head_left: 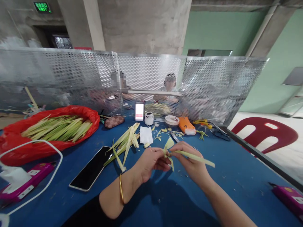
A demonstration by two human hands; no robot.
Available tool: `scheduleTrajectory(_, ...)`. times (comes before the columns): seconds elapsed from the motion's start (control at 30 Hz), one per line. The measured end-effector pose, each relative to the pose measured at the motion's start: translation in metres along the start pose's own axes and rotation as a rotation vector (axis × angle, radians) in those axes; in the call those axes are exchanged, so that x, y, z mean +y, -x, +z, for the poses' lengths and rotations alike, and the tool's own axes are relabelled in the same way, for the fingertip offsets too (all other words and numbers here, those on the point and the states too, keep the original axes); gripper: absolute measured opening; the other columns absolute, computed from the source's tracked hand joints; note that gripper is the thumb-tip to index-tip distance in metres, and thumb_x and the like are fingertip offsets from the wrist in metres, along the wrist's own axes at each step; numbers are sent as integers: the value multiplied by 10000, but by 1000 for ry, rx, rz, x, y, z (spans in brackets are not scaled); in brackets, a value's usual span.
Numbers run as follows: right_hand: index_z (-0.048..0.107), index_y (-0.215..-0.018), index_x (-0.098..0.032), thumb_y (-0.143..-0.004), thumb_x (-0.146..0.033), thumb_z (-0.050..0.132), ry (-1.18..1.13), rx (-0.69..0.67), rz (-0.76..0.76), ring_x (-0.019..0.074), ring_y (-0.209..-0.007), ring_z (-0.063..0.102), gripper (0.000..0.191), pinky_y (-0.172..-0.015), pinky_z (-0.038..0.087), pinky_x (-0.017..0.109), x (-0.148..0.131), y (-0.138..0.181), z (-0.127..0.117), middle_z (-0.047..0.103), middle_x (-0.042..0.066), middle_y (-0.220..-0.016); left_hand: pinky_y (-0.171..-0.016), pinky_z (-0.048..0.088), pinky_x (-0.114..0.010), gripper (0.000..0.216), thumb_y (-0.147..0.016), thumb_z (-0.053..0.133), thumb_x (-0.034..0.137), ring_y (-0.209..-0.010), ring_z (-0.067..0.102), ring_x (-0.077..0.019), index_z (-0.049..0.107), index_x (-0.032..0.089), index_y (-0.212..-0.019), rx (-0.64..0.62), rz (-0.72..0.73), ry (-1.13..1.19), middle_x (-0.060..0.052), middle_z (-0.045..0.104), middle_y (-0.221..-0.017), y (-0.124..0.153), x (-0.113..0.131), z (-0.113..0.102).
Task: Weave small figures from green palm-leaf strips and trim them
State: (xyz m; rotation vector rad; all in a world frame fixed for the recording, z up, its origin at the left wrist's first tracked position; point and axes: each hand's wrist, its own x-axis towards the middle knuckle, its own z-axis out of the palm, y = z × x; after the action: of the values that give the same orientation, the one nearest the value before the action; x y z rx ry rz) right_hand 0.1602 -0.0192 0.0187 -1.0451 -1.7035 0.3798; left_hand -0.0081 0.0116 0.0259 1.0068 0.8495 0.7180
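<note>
Both my hands are raised over the blue table (236, 176) and pinch a pale green leaf strip (196, 157) between them. My left hand (151, 160), with a gold bangle on the wrist, grips the folded, knotted end of the strip. My right hand (189, 159) pinches the strip just to the right, and the loose tail sticks out past it to the right. A short leaf tip (169, 143) stands up between the two hands. A loose bundle of the same leaf strips (125, 142) lies on the table just beyond my left hand.
A red bag (14, 148) full of green leaves lies at the left. A black phone (91, 168) lies near my left forearm. Scissors (175, 137), thread spool (149, 118), tape roll (172, 120), orange packet (187, 126) and white phone (139, 111) stand before a perforated metal screen (213, 82). Two people sit behind it. Red chair (265, 134) at right.
</note>
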Motion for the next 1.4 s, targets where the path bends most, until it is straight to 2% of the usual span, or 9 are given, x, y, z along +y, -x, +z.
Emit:
scheduleTrajectory(0.1,660,-808,-219,-891,-232,529,159,-28,-159,228,-1048,600,156,-963,420,428,-1,-3,-3,662,75,-1102,-537,491,-243,272,-743,653,388,-493,614,-128,663,116,-724,-80,-6,-104,-38,655,-598,3,1,1)
scheduleTrajectory(0.17,622,-825,-229,-916,-221,477,218,-107,-192,201,-968,627,172,-1025,350,455,-1,-2,-2,693,40,-958,-554,499,-255,328,-730,662,448,-515,627,-139,660,120,-723,-130,0,-152,-37,654,-609,5,3,1)
scheduleTrajectory(0.37,560,-805,-206,-928,-326,430,66,-128,188,150,-633,575,215,-610,448,265,0,3,5,598,1,-672,-598,517,-273,396,-720,663,522,-542,636,-142,651,127,-741,-203,-8,-152,-32,648,-629,3,2,-2)
scheduleTrajectory(0.6,460,-545,-203,-751,-381,641,-172,-101,504,113,-484,455,327,-492,359,238,9,1,11,507,-41,-481,-577,514,-265,377,-707,682,491,-527,632,-140,648,120,-758,-189,-35,-251,-33,651,-601,0,-4,2)
scheduleTrajectory(0.73,509,-590,-190,-715,-366,694,-292,-78,587,73,-423,377,284,-424,283,204,4,0,9,506,-61,-469,-552,499,-248,259,-726,649,373,-493,610,-127,652,115,-704,-121,-59,-234,-23,634,-571,2,-2,7)
scheduleTrajectory(0.83,635,-801,-174,-751,-387,679,-551,-122,653,43,-376,333,223,-381,236,181,-5,-2,-2,530,-66,-508,-550,492,-235,209,-742,611,316,-483,593,-110,667,117,-713,-52,-64,-146,-13,622,-574,1,1,3)
scheduleTrajectory(1.07,721,-968,-167,-704,-279,714,-908,-181,693,158,-676,656,286,-654,509,285,-14,-5,-18,716,91,-947,-563,501,-234,224,-730,663,329,-515,583,-106,683,107,-747,-62,-67,17,-19,617,-622,-2,2,-4)
scheduleTrajectory(1.3,727,-739,-193,-783,-345,679,-452,150,356,129,-674,550,165,-620,440,242,0,-1,-7,651,8,-748,-561,512,-241,211,-744,599,260,-496,558,-96,710,85,-788,-74,-118,38,-13,587,-597,-2,-1,-2)
scheduleTrajectory(1.4,708,-751,-207,-792,-369,674,-606,321,312,168,-856,582,170,-782,461,283,0,-3,-4,657,22,-878,-561,513,-248,211,-733,606,255,-507,566,-108,710,79,-786,-87,-135,16,-23,594,-588,-3,-3,-1)
